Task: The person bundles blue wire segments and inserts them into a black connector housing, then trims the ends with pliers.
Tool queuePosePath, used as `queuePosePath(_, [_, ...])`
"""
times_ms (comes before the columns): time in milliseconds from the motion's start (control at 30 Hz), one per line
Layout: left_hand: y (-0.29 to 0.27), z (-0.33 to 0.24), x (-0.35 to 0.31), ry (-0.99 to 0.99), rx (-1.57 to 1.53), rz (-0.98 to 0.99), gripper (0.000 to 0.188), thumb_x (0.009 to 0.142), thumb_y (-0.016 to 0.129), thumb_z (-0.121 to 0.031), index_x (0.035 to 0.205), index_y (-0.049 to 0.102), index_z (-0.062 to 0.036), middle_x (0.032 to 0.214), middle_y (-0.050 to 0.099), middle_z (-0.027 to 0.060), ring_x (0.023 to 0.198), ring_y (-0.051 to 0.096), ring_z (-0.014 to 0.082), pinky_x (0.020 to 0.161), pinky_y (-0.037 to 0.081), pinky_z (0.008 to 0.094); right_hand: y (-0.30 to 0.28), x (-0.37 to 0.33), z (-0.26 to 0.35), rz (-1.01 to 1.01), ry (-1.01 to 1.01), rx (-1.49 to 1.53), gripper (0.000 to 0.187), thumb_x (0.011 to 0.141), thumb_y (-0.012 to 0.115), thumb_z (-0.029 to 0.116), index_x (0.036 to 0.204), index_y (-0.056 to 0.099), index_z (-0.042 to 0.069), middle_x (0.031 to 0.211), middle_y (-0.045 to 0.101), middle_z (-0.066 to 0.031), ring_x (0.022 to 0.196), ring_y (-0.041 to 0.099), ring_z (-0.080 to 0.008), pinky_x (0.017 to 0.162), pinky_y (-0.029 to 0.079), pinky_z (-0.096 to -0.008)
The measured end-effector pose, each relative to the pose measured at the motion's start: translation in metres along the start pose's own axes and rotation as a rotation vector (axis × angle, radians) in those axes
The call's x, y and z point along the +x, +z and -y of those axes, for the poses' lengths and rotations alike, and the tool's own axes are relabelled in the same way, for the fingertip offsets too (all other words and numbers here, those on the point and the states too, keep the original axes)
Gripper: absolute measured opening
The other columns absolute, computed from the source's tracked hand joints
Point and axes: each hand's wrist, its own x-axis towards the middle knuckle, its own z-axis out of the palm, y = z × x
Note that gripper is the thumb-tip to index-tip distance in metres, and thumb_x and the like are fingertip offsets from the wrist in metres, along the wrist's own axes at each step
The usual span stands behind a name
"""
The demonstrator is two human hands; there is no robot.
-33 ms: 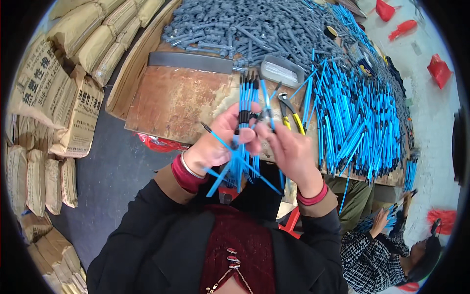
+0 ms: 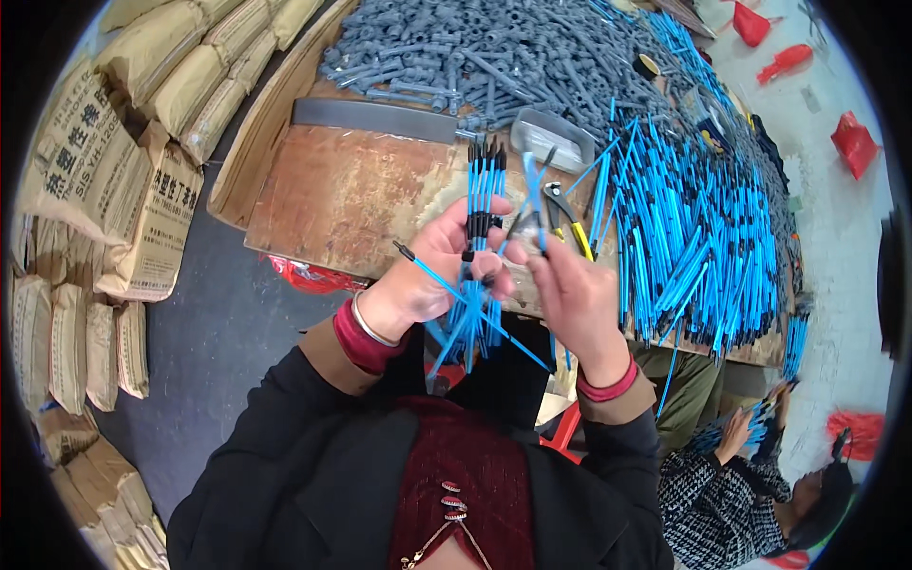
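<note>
I watch the counter [image 2: 351, 180]: heap of blue rods [image 2: 693, 237] lies at its right side, unchanged | left hand [image 2: 432, 266]: wraps a rod bundle [image 2: 480, 226], upright across the near edge in view, same grip | right hand [image 2: 575, 293]: pinches loose rods [image 2: 534, 190], blurred, now leaning and crossing more than one moment ago | I judge: right hand does the work, left only steadies

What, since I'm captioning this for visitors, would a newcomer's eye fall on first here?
Probably the heap of bright blue sticks on the table's right side, and the mound of grey parts at its far end. Next, near the centre, comes the left hand gripping a bunch of black-tipped sticks. Brown sacks line the left edge.
</note>
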Motion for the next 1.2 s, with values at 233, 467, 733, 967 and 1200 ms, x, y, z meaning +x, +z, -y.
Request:
queuePosePath(233, [0.001, 0.002, -0.006, -0.058, 0.144, 0.021, 0.049, 0.078, 0.071, -0.014, 0.120, 0.045, -0.0072, 0.087, 0.062, 0.0095, 0.070, 0.063, 0.0196, 0.064, 0.053, 0.0308, -0.008, -0.005, 0.011, 0.096, -0.095, -0.111, 0.026, 0.080, 0.066, 0.009, 0.104, 0.059, 0.001, 0.063, 0.057, -0.0118, 0.055, 0.058, -0.0285, 0.047, 0.044, -0.0375])
queuePosePath(467, [0.009, 0.025, -0.014, 0.062, 0.044, 0.004, 0.043, 0.081, 0.069, -0.013, 0.117, 0.048, -0.0064, 0.089, 0.062, 0.0097, 0.073, 0.065, 0.0192, 0.067, 0.054, 0.0296, -0.002, -0.028, 0.026, -0.071, -0.074, -0.130, 0.028, 0.081, 0.065, 0.013, 0.105, 0.059, 0.000, 0.084, 0.061, -0.0142, 0.077, 0.060, -0.0293, 0.062, 0.048, -0.0357])
queuePosePath(733, [0.036, 0.038, -0.030, -0.042, 0.172, 0.029, 0.034, 0.083, 0.067, -0.011, 0.112, 0.051, -0.0052, 0.093, 0.064, 0.0099, 0.083, 0.065, 0.0185, 0.076, 0.054, 0.0300, -0.023, -0.065, 0.052, -0.250, -0.034, 0.547, 0.050, 0.090, 0.053, 0.038, 0.120, 0.049, -0.002, 0.107, 0.057, -0.0193, 0.095, 0.058, -0.0280, 0.081, 0.046, -0.0361])
queuePosePath(967, [0.038, 0.046, -0.055, -0.349, 0.275, 0.070, 0.026, 0.087, 0.060, -0.004, 0.111, 0.051, -0.0040, 0.094, 0.064, 0.0096, 0.091, 0.062, 0.0157, 0.082, 0.051, 0.0315, -0.010, -0.097, 0.086, 0.254, -0.130, 1.112, 0.086, 0.084, 0.054, 0.057, 0.143, 0.018, 0.005, 0.125, 0.047, -0.0233, 0.112, 0.050, -0.0302, 0.092, 0.042, -0.0398])
queuePosePath(1200, [-0.005, 0.055, -0.017, 0.197, 0.680, -0.134, 0.022, 0.088, 0.056, 0.000, 0.109, 0.050, -0.0031, 0.094, 0.063, 0.0084, 0.091, 0.061, 0.0154, 0.082, 0.049, 0.0303, -0.035, -0.054, 0.054, -0.050, -0.206, 0.695, 0.050, 0.092, 0.055, 0.031, 0.128, 0.043, -0.002, 0.118, 0.054, -0.0193, 0.103, 0.056, -0.0288, 0.093, 0.042, -0.0408])
